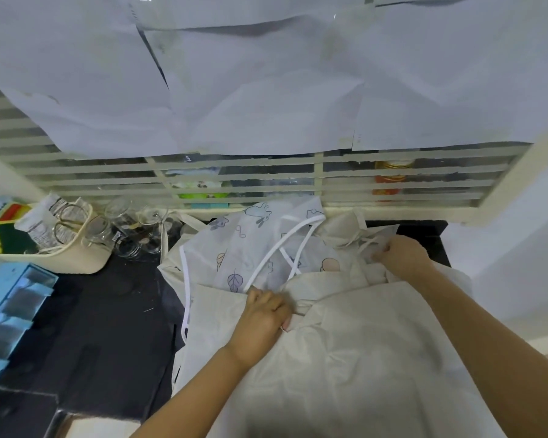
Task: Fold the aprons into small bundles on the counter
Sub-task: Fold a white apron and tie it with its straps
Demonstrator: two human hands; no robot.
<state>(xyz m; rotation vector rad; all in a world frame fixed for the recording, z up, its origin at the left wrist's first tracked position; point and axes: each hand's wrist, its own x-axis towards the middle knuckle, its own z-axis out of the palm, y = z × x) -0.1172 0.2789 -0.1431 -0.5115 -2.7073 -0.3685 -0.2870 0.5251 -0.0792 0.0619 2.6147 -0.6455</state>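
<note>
Head view looks down on a dark worktop where a plain cream apron lies rumpled across the right half, its near part spilling toward the person. Under its far edge lies a pale printed apron with leaf and animal motifs and white straps, reaching back to the foot of the louvred window. The left hand grips the cream apron's upper edge near the middle, its fingers curled tightly round a fold of cloth. The right hand is farther back and to the right, its fingers pinching bunched cream fabric by the thin ties. On the left of the worktop stand a cream basket holding scissors and packets, several glass jars just beside it, and a blue box at the edge. Creased paper sheets cover the upper window.
</note>
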